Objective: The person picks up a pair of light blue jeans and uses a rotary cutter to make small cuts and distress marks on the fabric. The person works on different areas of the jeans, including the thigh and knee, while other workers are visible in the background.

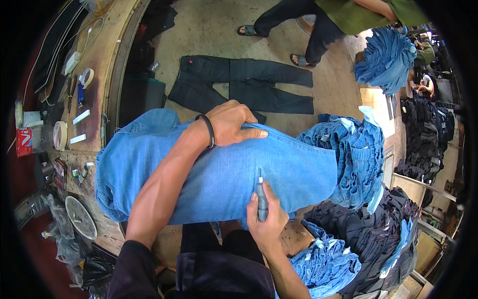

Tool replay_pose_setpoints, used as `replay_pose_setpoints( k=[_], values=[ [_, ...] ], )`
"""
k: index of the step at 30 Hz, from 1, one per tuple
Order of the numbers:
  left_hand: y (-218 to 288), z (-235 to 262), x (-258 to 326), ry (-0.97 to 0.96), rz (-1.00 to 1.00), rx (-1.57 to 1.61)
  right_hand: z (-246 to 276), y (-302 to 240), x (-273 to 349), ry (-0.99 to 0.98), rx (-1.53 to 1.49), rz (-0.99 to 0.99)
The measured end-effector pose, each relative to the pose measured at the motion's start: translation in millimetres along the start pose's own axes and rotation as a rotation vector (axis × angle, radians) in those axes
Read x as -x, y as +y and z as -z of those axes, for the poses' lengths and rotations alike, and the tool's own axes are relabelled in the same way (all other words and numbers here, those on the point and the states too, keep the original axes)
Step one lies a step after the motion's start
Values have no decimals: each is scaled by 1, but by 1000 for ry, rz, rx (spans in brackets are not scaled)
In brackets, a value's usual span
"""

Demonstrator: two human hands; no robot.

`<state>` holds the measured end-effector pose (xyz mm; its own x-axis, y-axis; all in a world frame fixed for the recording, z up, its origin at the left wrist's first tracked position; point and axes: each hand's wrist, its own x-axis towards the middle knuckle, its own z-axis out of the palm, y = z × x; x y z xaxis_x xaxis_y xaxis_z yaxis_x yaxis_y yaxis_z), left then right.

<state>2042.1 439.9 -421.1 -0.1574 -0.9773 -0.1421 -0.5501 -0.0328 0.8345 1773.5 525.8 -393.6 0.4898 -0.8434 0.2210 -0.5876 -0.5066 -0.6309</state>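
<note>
A pair of light blue jeans (219,179) lies stretched across in front of me, its waist part at the left and a leg hem at the right. My left hand (229,122), with a black band on the wrist, grips the far edge, thumb flat on top and fingers curled, their tips hidden. In my right hand (269,214) is a slim grey-handled tool (262,199) with a thin tip. The tip points away from me and meets or nearly meets the denim, in a paler patch of the leg.
Blue jeans stacks (358,154) stand at the right, beside dark garments (368,239). Black trousers (244,82) lie on the floor ahead, near a person in a green top (358,15). At the left, a wooden bench (107,55) bears tape rolls (60,135) and small tools.
</note>
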Motion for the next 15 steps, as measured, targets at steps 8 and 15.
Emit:
replay_pose_setpoints(
  k=[8, 15],
  values=[
    [-5, -2, -1, 58, -89, 2, -9, -7, -23, 29, 54, 58],
    [-4, -1, -1, 43, -50, 14, 7, -7, 8, -70, 86, 9]
  ],
)
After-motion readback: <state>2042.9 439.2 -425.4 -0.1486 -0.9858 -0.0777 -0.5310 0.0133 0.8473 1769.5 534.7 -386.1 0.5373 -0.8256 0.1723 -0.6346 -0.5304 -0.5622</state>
